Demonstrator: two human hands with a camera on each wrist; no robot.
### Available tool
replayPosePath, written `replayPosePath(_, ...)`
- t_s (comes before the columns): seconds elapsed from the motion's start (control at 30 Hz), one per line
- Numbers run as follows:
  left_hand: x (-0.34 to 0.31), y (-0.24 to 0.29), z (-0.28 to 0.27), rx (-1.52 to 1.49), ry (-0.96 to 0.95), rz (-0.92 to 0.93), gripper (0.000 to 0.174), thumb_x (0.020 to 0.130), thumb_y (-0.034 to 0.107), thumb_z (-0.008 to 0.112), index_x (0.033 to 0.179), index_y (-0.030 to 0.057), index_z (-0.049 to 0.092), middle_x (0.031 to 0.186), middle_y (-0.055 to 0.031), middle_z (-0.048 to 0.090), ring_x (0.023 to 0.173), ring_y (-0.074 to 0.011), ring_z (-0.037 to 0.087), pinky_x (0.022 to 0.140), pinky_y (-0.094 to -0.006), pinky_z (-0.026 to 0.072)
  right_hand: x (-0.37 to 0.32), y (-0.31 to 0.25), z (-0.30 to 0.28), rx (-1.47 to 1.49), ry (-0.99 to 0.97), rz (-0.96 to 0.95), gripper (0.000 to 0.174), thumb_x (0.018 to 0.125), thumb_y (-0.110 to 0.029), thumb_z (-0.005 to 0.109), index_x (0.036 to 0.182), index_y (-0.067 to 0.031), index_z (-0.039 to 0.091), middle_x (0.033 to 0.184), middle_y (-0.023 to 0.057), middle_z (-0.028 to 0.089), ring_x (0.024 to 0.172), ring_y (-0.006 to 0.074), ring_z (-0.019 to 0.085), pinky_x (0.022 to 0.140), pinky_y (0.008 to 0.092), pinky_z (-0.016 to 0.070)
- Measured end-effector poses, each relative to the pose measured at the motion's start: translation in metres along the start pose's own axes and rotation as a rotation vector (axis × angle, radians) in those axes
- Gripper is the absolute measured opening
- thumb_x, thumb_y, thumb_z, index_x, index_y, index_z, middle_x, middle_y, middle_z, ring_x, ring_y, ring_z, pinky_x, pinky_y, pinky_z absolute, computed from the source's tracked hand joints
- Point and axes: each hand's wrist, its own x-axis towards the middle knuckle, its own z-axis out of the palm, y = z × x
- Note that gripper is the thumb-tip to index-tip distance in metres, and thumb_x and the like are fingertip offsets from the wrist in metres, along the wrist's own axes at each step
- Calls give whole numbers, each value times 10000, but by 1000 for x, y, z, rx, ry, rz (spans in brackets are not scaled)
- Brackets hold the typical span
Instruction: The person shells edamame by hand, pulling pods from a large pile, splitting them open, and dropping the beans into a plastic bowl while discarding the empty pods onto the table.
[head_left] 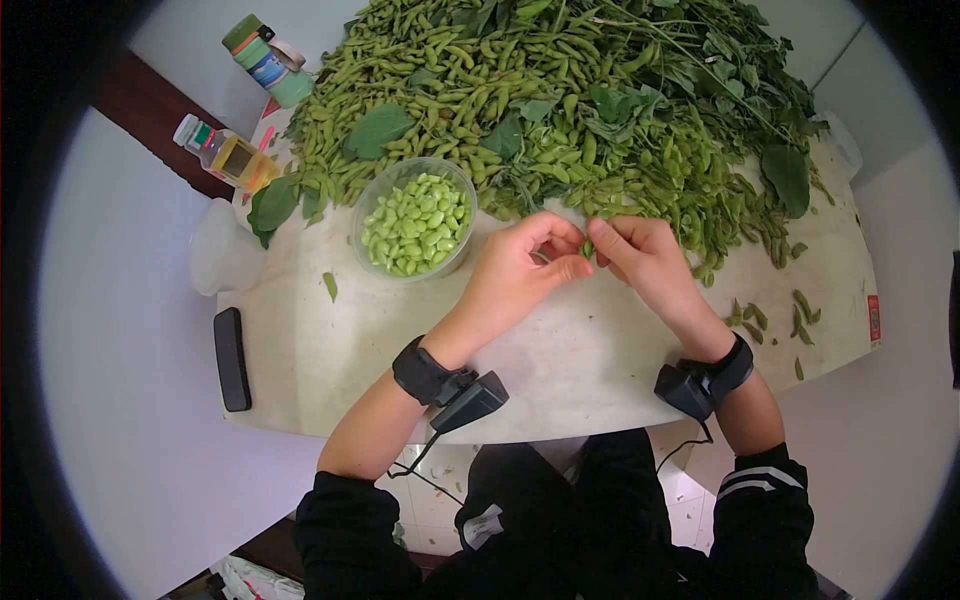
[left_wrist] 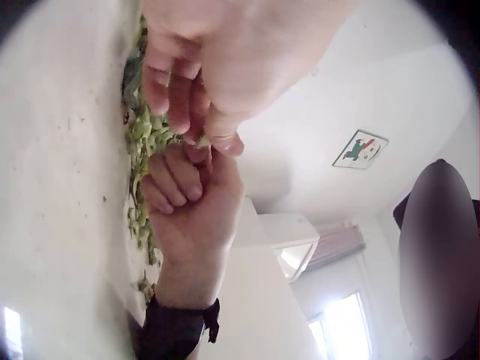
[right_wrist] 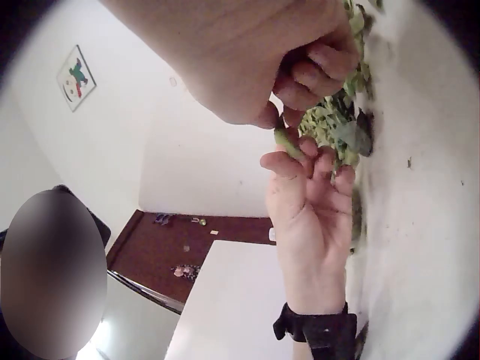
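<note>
A green pod [right_wrist: 286, 142] is pinched between both hands above the table, right of the tub. In the head view my left hand [head_left: 527, 262] holds one end between thumb and fingers. My right hand [head_left: 648, 262] pinches the other end, its remaining fingers curled, as the right wrist view shows. The clear round tub [head_left: 357, 232] of shelled green beans [head_left: 415, 225] stands beside my left hand. Behind both hands lies a large heap of pods [head_left: 450, 100].
Leafy stems [head_left: 740, 90] lie at the back right, with loose pods [head_left: 803, 308] at the right. A green bottle [head_left: 270, 65] and an oil bottle [head_left: 232, 158] stand at the back left. The black phone-like object [head_left: 232, 358] lies on the table's [head_left: 300, 370] left edge.
</note>
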Motion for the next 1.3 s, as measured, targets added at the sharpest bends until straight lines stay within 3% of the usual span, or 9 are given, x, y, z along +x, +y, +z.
replayPosePath(0.1,0,3,0,30,-4,-15,224,753,120,661,892,-10,543,782,-43,605,672,-87,542,621,-220,441,0,6,1,-82,-70,-161,357,835,-295,545,658,15,554,520,-1,455,510,63,372,450,251,306)
replayPosePath(0.37,1,-5,1,13,25,14,194,774,108,637,893,-6,536,773,-43,594,639,-81,528,583,-212,433,-2,2,3,-153,-83,-232,265,875,-206,468,737,14,519,573,42,439,531,120,403,488,272,337)
replayPosePath(0.43,1,0,0,-152,37,-109,161,803,111,606,894,-2,535,750,-32,575,616,-69,506,547,-199,419,-3,2,3,-144,-95,-232,249,888,-191,441,761,12,509,581,44,429,537,130,406,496,274,342)
replayPosePath(0.77,1,7,-3,-310,16,-211,160,853,182,544,912,33,537,740,-16,540,580,-72,477,540,-190,391,-2,2,4,80,-138,-154,243,915,-199,400,767,-20,471,578,-18,390,529,61,332,475,227,303)
replayPosePath(0.93,1,9,-5,-583,14,-367,139,855,191,536,870,54,523,769,-28,543,574,-80,458,554,-203,385,-1,4,4,228,-193,-135,233,923,-195,386,766,-37,457,582,-42,368,521,37,295,459,206,269)
replayPosePath(1.3,-1,1,1,-235,12,-166,113,862,153,523,827,47,508,713,3,523,588,-52,471,532,-176,386,0,4,5,289,-223,-23,280,904,-289,439,760,-54,484,541,-65,339,473,28,269,417,200,206)
